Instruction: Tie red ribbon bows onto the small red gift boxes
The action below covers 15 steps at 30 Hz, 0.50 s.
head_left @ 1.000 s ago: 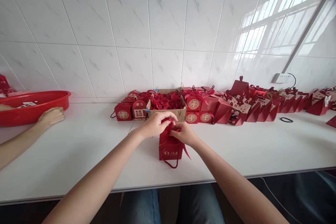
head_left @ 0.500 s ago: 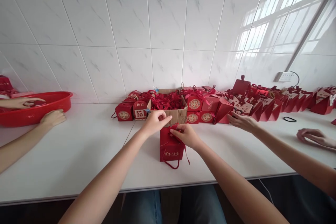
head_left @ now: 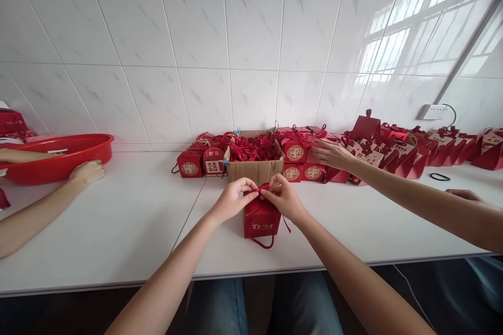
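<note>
A small red gift box (head_left: 261, 220) with gold lettering and a red cord handle stands on the white table (head_left: 129, 220) in front of me. My left hand (head_left: 231, 200) and my right hand (head_left: 283, 198) meet above its top, each pinching an end of the red ribbon (head_left: 261, 188) there. A loose ribbon tail hangs down the box's right side.
A cardboard box of red ribbons (head_left: 255, 159) sits behind, flanked by rows of red gift boxes (head_left: 396, 154) along the tiled wall. A person's hand (head_left: 332, 154) from the right reaches to those boxes. Another person's hand (head_left: 89, 171) rests by a red basin (head_left: 58, 157) at the left. A black hair band (head_left: 439, 176) lies right.
My hands have come together on the ribbon at the box top. The person on the right has reached further left, from the table to the stacked boxes.
</note>
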Available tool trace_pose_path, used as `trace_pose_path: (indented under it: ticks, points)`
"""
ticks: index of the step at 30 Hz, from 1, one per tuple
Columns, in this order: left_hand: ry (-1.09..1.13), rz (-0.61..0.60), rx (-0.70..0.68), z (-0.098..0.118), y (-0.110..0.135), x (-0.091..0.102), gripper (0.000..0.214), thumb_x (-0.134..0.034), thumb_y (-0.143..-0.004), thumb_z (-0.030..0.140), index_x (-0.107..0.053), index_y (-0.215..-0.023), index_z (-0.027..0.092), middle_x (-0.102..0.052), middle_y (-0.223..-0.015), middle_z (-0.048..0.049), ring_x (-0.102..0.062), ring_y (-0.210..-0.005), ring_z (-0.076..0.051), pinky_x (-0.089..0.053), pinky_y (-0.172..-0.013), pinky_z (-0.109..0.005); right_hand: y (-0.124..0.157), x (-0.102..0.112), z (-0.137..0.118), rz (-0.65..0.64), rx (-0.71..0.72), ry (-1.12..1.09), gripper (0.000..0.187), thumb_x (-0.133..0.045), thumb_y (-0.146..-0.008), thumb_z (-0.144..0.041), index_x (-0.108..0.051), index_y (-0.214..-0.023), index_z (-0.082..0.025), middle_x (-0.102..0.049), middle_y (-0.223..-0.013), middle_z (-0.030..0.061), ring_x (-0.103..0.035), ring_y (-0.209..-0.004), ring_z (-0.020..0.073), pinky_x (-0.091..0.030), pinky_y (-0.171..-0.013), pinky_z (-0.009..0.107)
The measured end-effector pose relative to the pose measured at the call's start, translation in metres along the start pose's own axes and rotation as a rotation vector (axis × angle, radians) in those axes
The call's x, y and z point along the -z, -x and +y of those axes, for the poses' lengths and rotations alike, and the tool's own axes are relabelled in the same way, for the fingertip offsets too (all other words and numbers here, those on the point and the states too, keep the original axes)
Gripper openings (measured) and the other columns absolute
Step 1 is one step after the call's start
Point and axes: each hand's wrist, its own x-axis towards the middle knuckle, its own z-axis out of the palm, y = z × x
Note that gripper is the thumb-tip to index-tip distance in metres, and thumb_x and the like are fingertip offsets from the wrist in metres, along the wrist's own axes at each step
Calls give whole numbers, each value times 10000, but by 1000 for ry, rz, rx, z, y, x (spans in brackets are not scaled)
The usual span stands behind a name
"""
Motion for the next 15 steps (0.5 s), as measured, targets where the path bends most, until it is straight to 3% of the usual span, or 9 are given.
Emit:
trace_pose_path:
  ticks: [6,15]
  points:
    - [-78,24,-67,-1,-1,-2,176,-667,-730,301,-624,-845,175,-683,-897,-43,-642,-918,-194,-505,-836,-313,0,1,2,22,18,142,265,-659,-720,-410,-485,-731,-210,-678,-679,16,-592,-558,147,-396,-500,242]
    - [-190,131,-154,-13,-3,-5,79,-617,-748,239,-645,-779,172,-694,-806,-29,-643,-786,-164,-521,-748,-282,3,-5,4,85,65,308,190,-588,-789,-309,-730,-862,-207,-726,-850,55,-652,-787,211,-491,-707,323]
